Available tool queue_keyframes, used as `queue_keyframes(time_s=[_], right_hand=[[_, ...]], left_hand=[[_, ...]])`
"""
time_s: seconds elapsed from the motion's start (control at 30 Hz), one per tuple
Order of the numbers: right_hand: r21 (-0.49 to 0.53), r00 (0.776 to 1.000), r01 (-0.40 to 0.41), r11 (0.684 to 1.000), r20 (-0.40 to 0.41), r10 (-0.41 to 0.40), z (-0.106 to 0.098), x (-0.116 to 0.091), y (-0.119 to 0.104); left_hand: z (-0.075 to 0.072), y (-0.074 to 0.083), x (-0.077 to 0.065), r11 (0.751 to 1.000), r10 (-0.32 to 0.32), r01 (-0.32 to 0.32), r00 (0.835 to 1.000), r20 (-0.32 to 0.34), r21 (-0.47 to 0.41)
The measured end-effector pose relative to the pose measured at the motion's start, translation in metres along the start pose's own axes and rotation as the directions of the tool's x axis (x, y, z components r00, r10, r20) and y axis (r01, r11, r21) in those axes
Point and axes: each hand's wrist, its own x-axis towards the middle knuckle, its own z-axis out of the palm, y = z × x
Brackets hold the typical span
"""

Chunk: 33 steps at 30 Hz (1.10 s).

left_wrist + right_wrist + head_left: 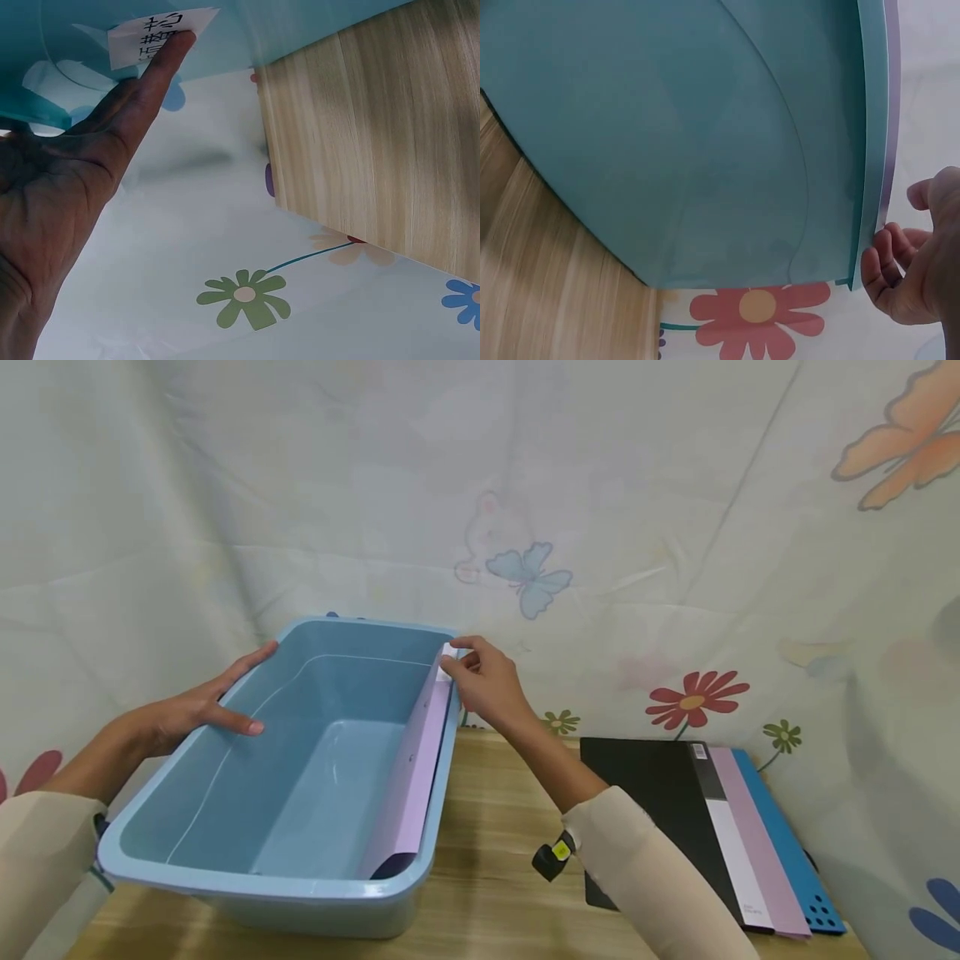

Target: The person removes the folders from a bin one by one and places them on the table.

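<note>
A light blue plastic tub (300, 887) stands over the wooden table at the left. My left hand (183, 717) grips its left rim, thumb over the inside and fingers along the outer wall. In the left wrist view, a fingertip touches a white label (150, 37) with handwritten characters on that wall. A pale purple folder (408, 777) leans on edge against the tub's inner right side. My right hand (489, 683) pinches its far upper corner, where there is a white patch. In the right wrist view, curled fingers (885, 259) touch the rim's outside.
To the right, a black folder (645, 802), a purple folder (750, 835) and a blue folder (787, 852) lie overlapping on the wooden table (502, 877). A printed cloth (360, 485) hangs close behind the table.
</note>
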Motion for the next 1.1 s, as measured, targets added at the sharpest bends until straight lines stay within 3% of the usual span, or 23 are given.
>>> queue_keyframes(time_s=[0.47,0.83,1.1], right_hand=[[-0.142,0.991,-0.116,0.983,0.053,0.125,0.012,0.003,-0.019],[-0.329,0.976,-0.186,0.926,0.051,0.214,0.02,0.005,-0.029],[-0.391,0.975,-0.191,0.9,0.029,0.22,0.023,0.006,-0.029]], left_hand=[[-0.001,-0.001,-0.001,1.0,-0.002,0.002,1.0,-0.004,0.006],[-0.002,-0.002,-0.003,1.0,0.002,-0.002,1.0,-0.001,0.007],[-0.001,-0.003,-0.001,1.0,-0.002,0.002,1.0,-0.005,0.008]])
